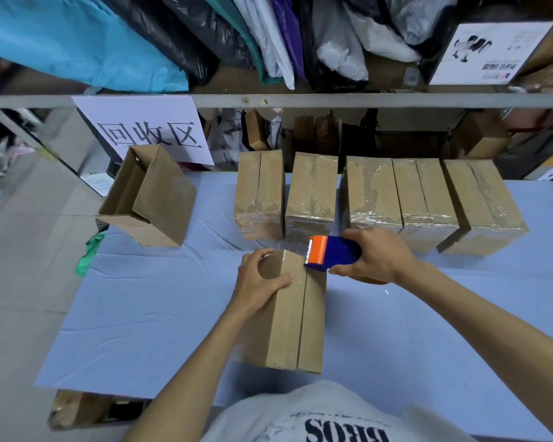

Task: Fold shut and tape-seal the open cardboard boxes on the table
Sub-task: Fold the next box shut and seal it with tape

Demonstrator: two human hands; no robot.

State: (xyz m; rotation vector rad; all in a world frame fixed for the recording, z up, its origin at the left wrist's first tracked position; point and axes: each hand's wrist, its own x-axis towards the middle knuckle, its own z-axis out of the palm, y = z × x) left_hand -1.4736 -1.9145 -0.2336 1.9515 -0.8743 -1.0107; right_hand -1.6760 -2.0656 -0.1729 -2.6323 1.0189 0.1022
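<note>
The box (284, 327) I am working on stands right in front of me on the counter (141, 314). Its long side points away from me. Its two top flaps are folded down and meet in a line along the middle.

My left hand (259, 275) holds the far end of the box. My fingers bend over the far edge and my thumb lies flat on the top. My left arm reaches forward along the box's left side.

My right hand grips (377, 253) the tape gun (332, 252). The tape gun is blue with an orange front. Its orange end touches the top of the box near the far end, right by the middle line. My right arm comes in from the right, above the counter.

Behind the box, five taped boxes (371, 193) stand side by side in a row. To the left, well apart, an open box (150, 199) lies tipped on its side. A green thing (88, 253) hangs at the counter's left edge. A paper sign (147, 129) hangs behind the open box.
</note>
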